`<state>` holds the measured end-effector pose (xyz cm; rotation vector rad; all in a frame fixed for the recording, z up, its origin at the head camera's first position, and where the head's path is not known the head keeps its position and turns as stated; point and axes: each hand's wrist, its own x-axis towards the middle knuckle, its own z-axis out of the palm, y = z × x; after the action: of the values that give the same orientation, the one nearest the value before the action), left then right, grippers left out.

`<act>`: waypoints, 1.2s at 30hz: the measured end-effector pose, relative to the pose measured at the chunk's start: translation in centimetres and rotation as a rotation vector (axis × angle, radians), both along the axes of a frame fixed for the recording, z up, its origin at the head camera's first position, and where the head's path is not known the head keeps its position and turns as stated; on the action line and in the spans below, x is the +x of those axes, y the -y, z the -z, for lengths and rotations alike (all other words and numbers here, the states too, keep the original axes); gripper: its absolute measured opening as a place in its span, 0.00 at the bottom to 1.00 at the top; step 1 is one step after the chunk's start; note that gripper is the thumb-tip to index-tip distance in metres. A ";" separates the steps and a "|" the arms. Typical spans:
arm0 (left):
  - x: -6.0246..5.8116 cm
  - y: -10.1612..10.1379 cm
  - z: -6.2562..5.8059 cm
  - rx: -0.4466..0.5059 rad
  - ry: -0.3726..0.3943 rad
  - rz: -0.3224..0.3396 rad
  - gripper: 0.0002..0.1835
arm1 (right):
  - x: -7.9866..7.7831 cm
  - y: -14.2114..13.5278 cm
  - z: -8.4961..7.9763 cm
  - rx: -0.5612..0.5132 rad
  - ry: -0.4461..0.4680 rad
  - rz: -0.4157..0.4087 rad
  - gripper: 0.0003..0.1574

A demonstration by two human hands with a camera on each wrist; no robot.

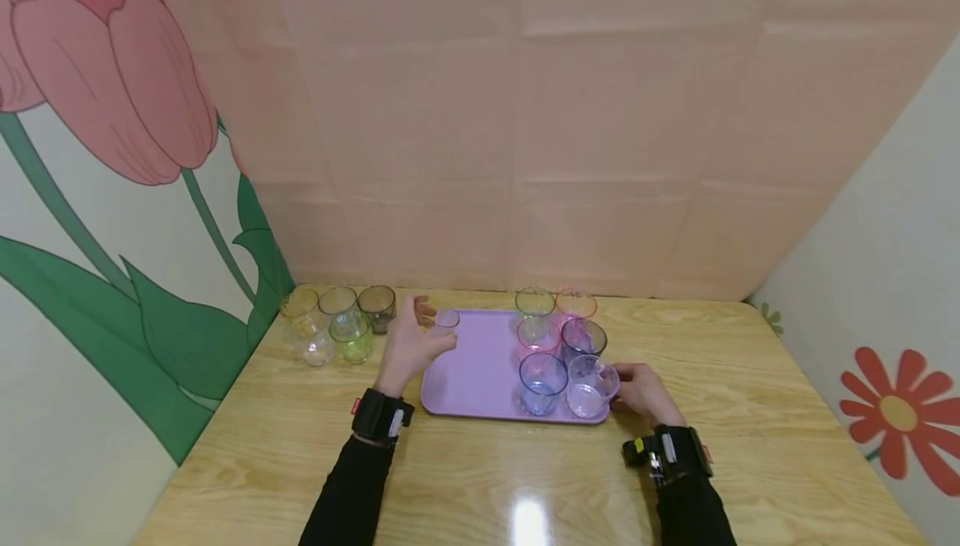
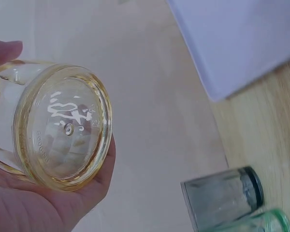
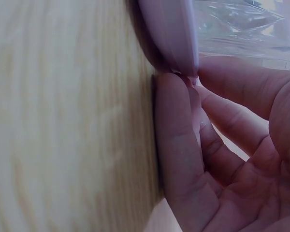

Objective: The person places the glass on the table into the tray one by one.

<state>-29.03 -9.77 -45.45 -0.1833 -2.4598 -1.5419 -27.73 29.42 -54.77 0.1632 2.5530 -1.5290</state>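
Note:
My left hand (image 1: 408, 346) grips a clear glass cup (image 2: 65, 125) with a pale amber tint, tilted so that its round base faces the left wrist camera. In the head view this cup is over the far left part of a lilac tray (image 1: 472, 371). At the tray's near right corner, my right hand (image 1: 643, 392) pinches the rim, fingertips (image 3: 173, 92) right at the edge in the right wrist view. Just beside that hand, a clear glass (image 1: 591, 392) stands on the tray next to a blue-rimmed glass (image 1: 542, 388).
Behind those two stand more glasses on the tray's right side, including a pink-rimmed glass (image 1: 537, 336) and a dark-rimmed glass (image 1: 583, 338). Left of the tray, several tinted glasses are grouped on the wooden table (image 1: 480, 479), among them a grey glass (image 1: 377, 306) and a green glass (image 1: 351, 339).

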 end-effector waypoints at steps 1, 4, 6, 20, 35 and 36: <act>-0.1 -0.2 0.0 -0.005 0.008 0.002 0.41 | 0.0 0.0 0.0 -0.001 0.001 0.002 0.21; -0.2 -0.8 0.0 -0.012 0.026 0.000 0.41 | 0.1 0.1 -0.1 -0.007 0.005 0.005 0.21; -0.4 -1.1 0.1 -0.010 0.034 0.000 0.41 | 0.1 0.2 -0.1 -0.011 0.004 0.016 0.21; -2.5 -3.3 0.9 0.014 0.084 0.000 0.41 | 0.1 0.2 -0.1 -0.007 -0.010 0.007 0.19; -5.2 -5.8 2.1 -0.068 0.132 -0.008 0.42 | 0.2 0.1 -0.4 0.009 0.025 0.006 0.20; -5.3 -6.0 2.2 -0.068 0.140 -0.016 0.42 | 0.2 0.0 -0.4 0.008 0.026 0.004 0.20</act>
<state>-34.32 -3.81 -47.61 -0.0693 -2.6164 -1.5141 -27.56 29.38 -54.37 0.1881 2.5409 -1.5082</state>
